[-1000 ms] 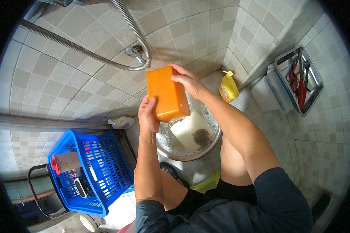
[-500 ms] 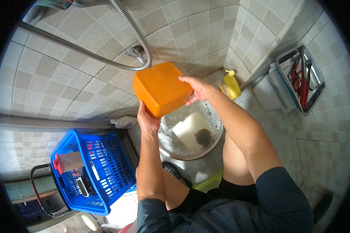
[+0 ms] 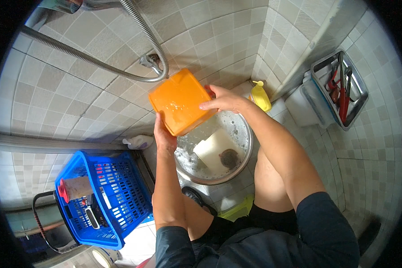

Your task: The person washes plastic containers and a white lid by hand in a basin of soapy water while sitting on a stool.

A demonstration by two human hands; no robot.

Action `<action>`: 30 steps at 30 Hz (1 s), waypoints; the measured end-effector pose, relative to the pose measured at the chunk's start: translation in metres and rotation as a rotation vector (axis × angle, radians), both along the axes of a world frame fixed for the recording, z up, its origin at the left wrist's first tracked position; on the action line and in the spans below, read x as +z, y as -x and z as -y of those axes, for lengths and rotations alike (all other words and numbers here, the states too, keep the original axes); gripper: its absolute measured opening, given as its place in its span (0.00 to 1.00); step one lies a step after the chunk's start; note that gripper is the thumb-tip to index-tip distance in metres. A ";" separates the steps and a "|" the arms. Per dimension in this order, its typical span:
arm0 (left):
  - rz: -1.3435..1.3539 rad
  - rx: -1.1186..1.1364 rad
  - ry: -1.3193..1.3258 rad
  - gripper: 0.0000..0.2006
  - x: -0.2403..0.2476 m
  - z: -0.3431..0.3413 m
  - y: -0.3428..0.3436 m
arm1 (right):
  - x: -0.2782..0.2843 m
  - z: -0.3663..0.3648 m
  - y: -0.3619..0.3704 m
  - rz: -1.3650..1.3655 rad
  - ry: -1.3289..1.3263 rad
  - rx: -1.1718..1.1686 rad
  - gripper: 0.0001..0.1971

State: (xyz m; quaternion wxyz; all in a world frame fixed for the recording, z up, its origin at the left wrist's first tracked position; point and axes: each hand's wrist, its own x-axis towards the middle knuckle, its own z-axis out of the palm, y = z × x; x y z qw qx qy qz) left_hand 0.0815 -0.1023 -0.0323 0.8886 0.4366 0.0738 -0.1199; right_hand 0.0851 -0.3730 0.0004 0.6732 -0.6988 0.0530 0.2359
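Between my two hands is a wet, orange, box-shaped plastic container (image 3: 178,100), tilted over the far left part of a round metal basin (image 3: 213,181). My left hand (image 3: 165,136) grips its near left corner. On the right side, my right hand (image 3: 223,100) holds the container with the thumb on top; some of those fingers are hidden behind it. Foamy water fills the basin. A pale rectangular plastic piece (image 3: 212,149) lies in it, with a dark round scrubbing pad (image 3: 229,158) on top.
A metal shower hose (image 3: 94,60) loops near a wall tap (image 3: 151,62). The blue basket (image 3: 120,192) stands left, a white bottle (image 3: 138,142) behind it. On the right are a yellow pump bottle (image 3: 260,96) and a metal tray (image 3: 362,109) with red-handled tools (image 3: 343,105).
The orange container has turned in my hands, so a different face shows, with water glinting on it. My right thumb sits further in over its edge.
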 end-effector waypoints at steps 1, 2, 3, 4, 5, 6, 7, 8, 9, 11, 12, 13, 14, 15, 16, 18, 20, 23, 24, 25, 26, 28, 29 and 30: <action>-0.018 -0.073 0.004 0.30 -0.002 -0.001 -0.001 | -0.009 0.005 -0.001 0.158 -0.005 0.040 0.49; -0.017 -0.075 0.003 0.30 -0.001 -0.001 -0.001 | -0.011 0.006 -0.001 0.314 -0.015 0.084 0.50; -0.003 -0.107 -0.006 0.30 0.000 -0.003 0.001 | -0.012 0.007 0.000 0.316 -0.017 0.083 0.50; 0.012 -0.139 -0.015 0.30 0.001 -0.004 0.003 | -0.013 0.008 0.000 0.314 -0.034 0.058 0.48; -0.013 -0.170 0.004 0.30 0.009 -0.007 0.008 | -0.011 0.005 0.001 0.309 -0.057 0.035 0.46; -0.014 -0.167 -0.004 0.30 0.012 -0.011 0.013 | -0.009 0.002 0.003 0.309 -0.064 0.037 0.46; 0.010 -0.175 -0.117 0.30 0.015 -0.016 0.018 | -0.006 -0.001 0.005 0.308 -0.050 0.042 0.43; 0.037 -0.184 -0.229 0.30 0.019 -0.020 0.021 | -0.004 -0.003 0.007 0.311 -0.034 0.045 0.40; 0.052 -0.268 -0.237 0.32 0.026 -0.024 0.023 | -0.001 -0.006 0.006 0.315 -0.041 0.047 0.40; 0.172 -0.232 -0.371 0.35 0.024 -0.035 0.027 | 0.005 -0.011 0.001 0.147 -0.015 0.104 0.40; 0.293 -0.212 -0.475 0.38 0.024 -0.029 0.029 | -0.005 -0.003 -0.004 0.152 -0.003 0.094 0.40; 0.282 -0.152 -0.581 0.44 0.023 -0.023 0.034 | -0.014 0.002 -0.007 0.211 0.074 -0.038 0.35; 0.288 -0.165 -0.557 0.44 0.026 -0.012 0.038 | -0.024 0.014 -0.008 0.265 0.160 -0.173 0.30; 0.355 -0.151 -0.772 0.46 0.037 -0.021 0.045 | -0.016 0.002 -0.007 0.267 0.152 -0.158 0.30; 0.420 -0.139 -0.985 0.48 0.044 -0.029 0.051 | -0.007 -0.007 -0.002 0.393 0.215 -0.251 0.29; 0.499 -0.058 -1.175 0.48 0.060 -0.048 0.061 | 0.026 -0.030 0.007 0.533 0.268 -0.322 0.27; 0.371 -0.080 -1.555 0.46 0.105 -0.040 0.078 | 0.057 -0.040 0.015 0.921 0.367 -0.266 0.23; 0.376 -0.021 -1.615 0.47 0.112 -0.057 0.087 | 0.098 -0.074 0.021 1.166 0.376 -0.135 0.26; 0.406 0.002 -1.654 0.47 0.110 -0.062 0.090 | 0.101 -0.085 0.020 1.166 0.376 -0.128 0.26; 0.401 0.006 -1.653 0.47 0.110 -0.066 0.093 | 0.105 -0.097 0.016 1.190 0.390 -0.211 0.28; 0.391 0.011 -1.637 0.47 0.112 -0.067 0.096 | 0.105 -0.106 0.013 1.205 0.407 -0.292 0.30; 0.382 0.023 -1.607 0.46 0.115 -0.069 0.099 | 0.112 -0.110 -0.002 1.155 0.471 -0.300 0.34; 0.421 0.047 -1.594 0.45 0.115 -0.075 0.101 | 0.115 -0.113 -0.010 1.028 0.464 -0.283 0.33; 0.454 0.075 -1.581 0.44 0.116 -0.083 0.103 | 0.121 -0.119 -0.015 0.902 0.457 -0.259 0.33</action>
